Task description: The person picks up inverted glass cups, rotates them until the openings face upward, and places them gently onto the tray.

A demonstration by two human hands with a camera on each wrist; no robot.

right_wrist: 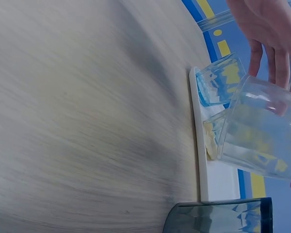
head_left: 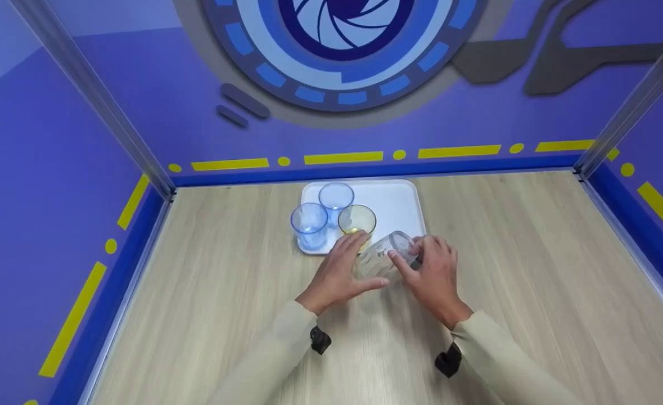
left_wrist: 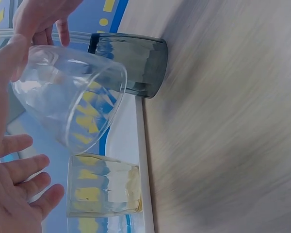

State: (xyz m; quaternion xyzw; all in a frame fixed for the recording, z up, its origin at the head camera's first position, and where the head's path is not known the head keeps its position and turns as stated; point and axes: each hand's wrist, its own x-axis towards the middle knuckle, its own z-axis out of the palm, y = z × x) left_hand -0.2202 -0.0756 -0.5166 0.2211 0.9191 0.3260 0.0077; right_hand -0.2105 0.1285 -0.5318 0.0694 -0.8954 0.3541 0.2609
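A clear glass [head_left: 377,260] is held tilted over the tray's front edge. In the left wrist view that clear glass [left_wrist: 70,97] has its mouth angled down toward the table. My right hand [head_left: 435,275] grips it near the base between thumb and fingers. My left hand [head_left: 339,275] is spread on its other side, thumb apart from the fingers, close to the glass. Behind it, a yellow glass [head_left: 357,216] stands upright on the white tray [head_left: 396,199]. A smoky grey glass [left_wrist: 136,63] stands upright past the tray's edge, largely hidden in the head view.
Two blue glasses, one in front [head_left: 310,228] and one behind [head_left: 337,197], stand on the tray's left part. The tray lies near the back wall [head_left: 157,112] of the wooden table [head_left: 224,270]. Metal-framed side panels border the table.
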